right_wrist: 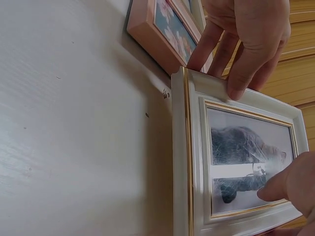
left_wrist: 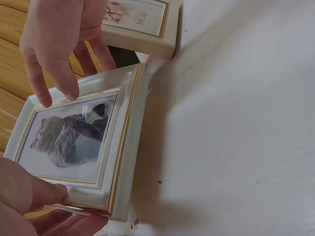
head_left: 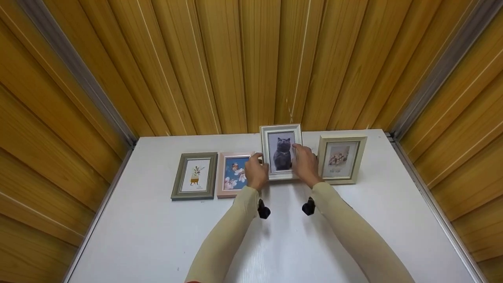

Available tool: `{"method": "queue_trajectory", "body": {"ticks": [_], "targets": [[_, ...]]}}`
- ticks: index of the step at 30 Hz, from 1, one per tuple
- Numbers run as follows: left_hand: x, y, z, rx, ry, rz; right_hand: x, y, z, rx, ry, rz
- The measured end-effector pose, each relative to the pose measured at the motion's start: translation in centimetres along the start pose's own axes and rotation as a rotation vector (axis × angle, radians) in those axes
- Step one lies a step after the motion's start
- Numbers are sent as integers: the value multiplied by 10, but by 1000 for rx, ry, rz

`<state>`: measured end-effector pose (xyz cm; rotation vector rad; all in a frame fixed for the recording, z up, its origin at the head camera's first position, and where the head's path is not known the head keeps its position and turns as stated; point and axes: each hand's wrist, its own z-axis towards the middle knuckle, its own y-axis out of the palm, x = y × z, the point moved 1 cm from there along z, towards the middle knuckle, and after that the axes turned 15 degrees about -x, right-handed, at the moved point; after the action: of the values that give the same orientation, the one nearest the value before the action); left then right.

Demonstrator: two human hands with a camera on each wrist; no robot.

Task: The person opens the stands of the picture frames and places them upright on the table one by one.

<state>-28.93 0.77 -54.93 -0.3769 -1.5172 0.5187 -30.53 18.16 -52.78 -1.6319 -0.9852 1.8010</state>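
A white picture frame point(head_left: 283, 153) with gold lines and a grey cat photo stands between both hands, tilted slightly back. My left hand point(head_left: 257, 172) pinches its left side, the thumb point(left_wrist: 51, 192) on the front moulding and fingers behind the edge. On the opposite side my right hand point(head_left: 307, 164) grips it, its thumb point(right_wrist: 270, 189) reaching over the photo and other fingers curling behind the edge. Whether the bottom edge touches the white table cannot be told. Just left is a pink frame point(head_left: 225, 175) with a blossom picture, partly hidden by the left hand.
A grey-green frame point(head_left: 177, 177) with a plant drawing is at the far left. To the right stands a cream frame point(head_left: 347, 181), close to the right hand. Behind the white table point(head_left: 283, 243) rises a yellow wood-slat wall point(head_left: 259, 70); similar slats flank both sides.
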Motion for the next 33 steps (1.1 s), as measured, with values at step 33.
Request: {"method": "queue_trajectory", "body": {"ticks": [33], "targets": [[24, -3, -7, 81, -40, -192, 9, -5, 32, -46, 53, 336]]}}
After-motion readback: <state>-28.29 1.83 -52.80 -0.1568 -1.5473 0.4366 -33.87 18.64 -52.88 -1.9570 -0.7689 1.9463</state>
